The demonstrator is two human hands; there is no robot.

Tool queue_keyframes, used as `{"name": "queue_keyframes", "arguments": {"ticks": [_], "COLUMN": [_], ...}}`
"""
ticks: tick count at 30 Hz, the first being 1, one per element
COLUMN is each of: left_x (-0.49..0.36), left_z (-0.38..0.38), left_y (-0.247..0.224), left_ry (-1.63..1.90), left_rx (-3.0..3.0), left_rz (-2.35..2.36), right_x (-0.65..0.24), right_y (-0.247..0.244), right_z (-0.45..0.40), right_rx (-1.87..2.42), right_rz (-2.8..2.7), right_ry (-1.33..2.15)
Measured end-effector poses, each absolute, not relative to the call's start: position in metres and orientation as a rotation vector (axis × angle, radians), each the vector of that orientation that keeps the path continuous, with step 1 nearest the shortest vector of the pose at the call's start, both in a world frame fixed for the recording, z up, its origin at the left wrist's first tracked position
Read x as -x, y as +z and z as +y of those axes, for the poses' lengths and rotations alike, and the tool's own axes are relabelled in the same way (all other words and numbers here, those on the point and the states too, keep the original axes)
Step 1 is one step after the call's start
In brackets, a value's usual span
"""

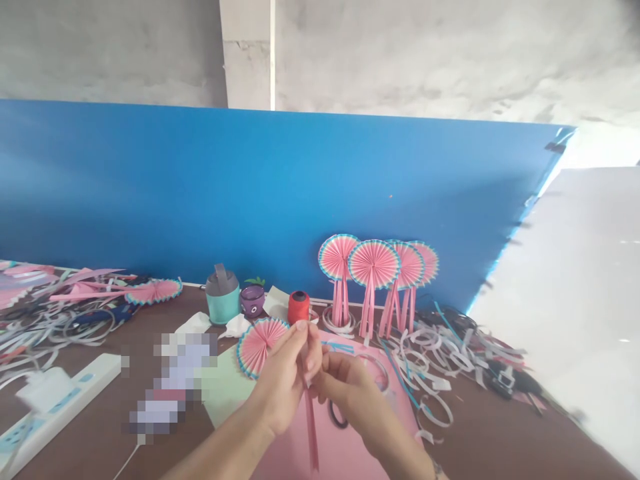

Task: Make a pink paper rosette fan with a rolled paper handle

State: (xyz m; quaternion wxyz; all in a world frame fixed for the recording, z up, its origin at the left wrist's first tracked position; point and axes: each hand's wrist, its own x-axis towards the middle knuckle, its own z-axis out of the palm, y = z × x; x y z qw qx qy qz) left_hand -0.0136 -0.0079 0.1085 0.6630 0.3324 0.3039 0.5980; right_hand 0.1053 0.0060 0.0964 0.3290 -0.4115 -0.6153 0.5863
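Observation:
My left hand (290,373) is closed around the upper part of a narrow folded pink paper strip (312,433), which hangs down towards me. My right hand (345,383) pinches at the same place, its fingertips meeting the left fingers. Just behind my left hand lies a round pleated pink fan (260,343) with a blue and white edge, partly covered by that hand. Under both hands are a pink sheet (365,447) and a pale green sheet (220,390). The dark handle of a tool (337,417) shows beside my right hand.
Several finished fans (374,264) lean on the blue partition (225,180). Along the back stand a teal cup (223,299), a purple pot (253,301) and a red spool (299,308). Curled paper strips (430,367) lie right; a power strip (65,413) lies left.

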Motion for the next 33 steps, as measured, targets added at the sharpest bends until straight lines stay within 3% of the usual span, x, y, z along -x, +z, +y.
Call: {"name": "queue_keyframes", "arguments": {"ticks": [22, 33], "left_x": [0.015, 0.011], "left_z": [-0.011, -0.013], "left_y": [0.109, 0.102], "left_ry": [1.363, 1.495], "left_rx": [-0.813, -0.914], "left_rz": [0.756, 0.801], "right_x": [-0.109, -0.103], "right_y": [0.093, 0.082], "right_z": [0.007, 0.002], "right_rx": [0.977, 0.899], "right_rz": [-1.759, -1.805], "right_ry": [1.652, 1.468]}}
